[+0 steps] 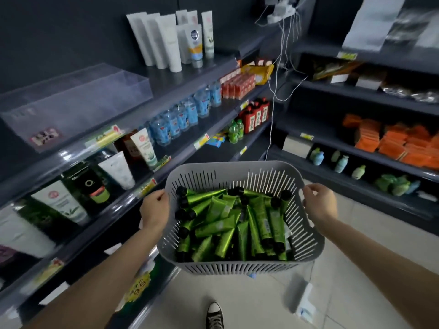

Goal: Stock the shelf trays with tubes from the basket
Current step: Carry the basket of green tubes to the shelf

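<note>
Grey slotted plastic basket (240, 267), one only, held up in the aisle between dark store shelves. Gripped at the left rim by the left hand (154, 210), fingers curled tight over the edge. Gripped at the right rim by the right hand (319, 203), fingers likewise hooked over the edge. Heaped inside: green squeeze tubes with black caps (223, 224), more than a dozen, overlapped too thickly for an exact count. Set on the upper left shelf, well apart from the basket: one clear plastic tray (71, 103). Ranged upright further along that shelf: at least seven white tubes (164, 39). Planted on the pale tiled floor below the basket: one black lace-up shoe (214, 314).
</note>
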